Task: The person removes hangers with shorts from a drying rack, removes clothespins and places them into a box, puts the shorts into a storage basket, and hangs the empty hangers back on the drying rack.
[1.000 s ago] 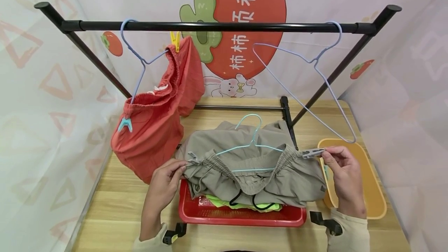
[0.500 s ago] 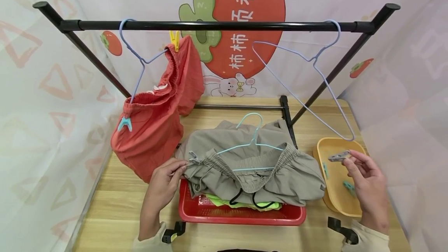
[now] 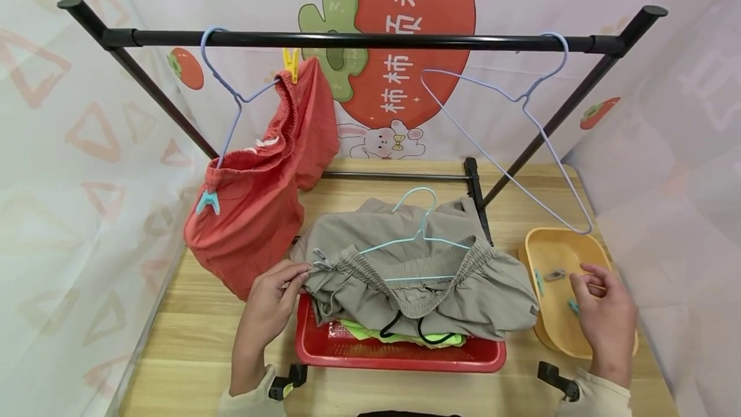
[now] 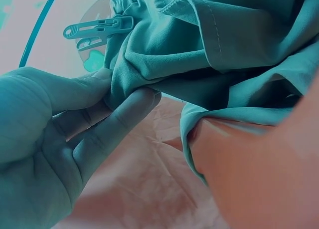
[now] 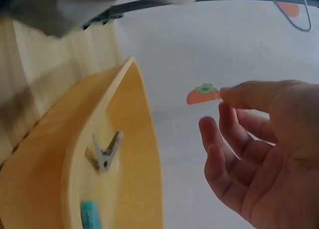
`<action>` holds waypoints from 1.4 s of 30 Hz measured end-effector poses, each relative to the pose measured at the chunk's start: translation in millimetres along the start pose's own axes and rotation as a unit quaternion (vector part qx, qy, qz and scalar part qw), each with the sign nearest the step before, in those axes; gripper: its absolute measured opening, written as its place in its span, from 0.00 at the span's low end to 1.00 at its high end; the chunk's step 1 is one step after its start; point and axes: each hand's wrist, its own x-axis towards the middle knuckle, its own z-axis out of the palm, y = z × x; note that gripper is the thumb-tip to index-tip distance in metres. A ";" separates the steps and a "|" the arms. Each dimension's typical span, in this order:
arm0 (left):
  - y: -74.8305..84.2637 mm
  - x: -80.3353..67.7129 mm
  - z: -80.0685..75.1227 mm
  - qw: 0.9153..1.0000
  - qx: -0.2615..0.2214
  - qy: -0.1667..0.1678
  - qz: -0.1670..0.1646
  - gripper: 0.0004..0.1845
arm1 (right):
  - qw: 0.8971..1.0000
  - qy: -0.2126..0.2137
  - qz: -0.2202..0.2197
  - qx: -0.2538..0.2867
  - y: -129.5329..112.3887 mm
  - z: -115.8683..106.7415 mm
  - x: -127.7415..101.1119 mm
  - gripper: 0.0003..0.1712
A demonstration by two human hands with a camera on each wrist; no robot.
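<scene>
Khaki shorts point(image 3: 417, 288) lie over a red basket point(image 3: 399, 356), with a teal hanger point(image 3: 419, 237) through the waistband. My left hand point(image 3: 301, 275) pinches the left end of the waistband between thumb and forefinger, just below a grey clip point(image 3: 320, 258). The left wrist view shows that pinch on the cloth point(image 4: 164, 49) by my left hand point(image 4: 127, 87), with the clip point(image 4: 99, 28) above. My right hand point(image 3: 581, 283) hovers over the yellow tray point(image 3: 544, 243), fingers loosely curled and empty. A grey clip point(image 3: 556, 274) lies in the tray; in the right wrist view it point(image 5: 107, 151) lies left of my right hand point(image 5: 214, 109).
A black rail point(image 3: 359, 38) spans the back. Red shorts point(image 3: 255, 211) hang from a lilac hanger point(image 3: 228, 92) at the left, and a bare lilac hanger point(image 3: 521, 121) hangs at the right. Teal clips point(image 3: 573, 305) lie in the tray. A green garment point(image 3: 399, 338) sits in the basket.
My right hand took the grey clip off the right end of the waistband, carried it right and let it go into the yellow tray. The left hand has stayed put.
</scene>
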 end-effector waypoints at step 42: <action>12.6 -4.8 3.5 1.000 0.019 -0.011 -0.013 0.11 | 0.816 -0.257 -0.498 0.143 -224.0 151.6 -122.0 0.13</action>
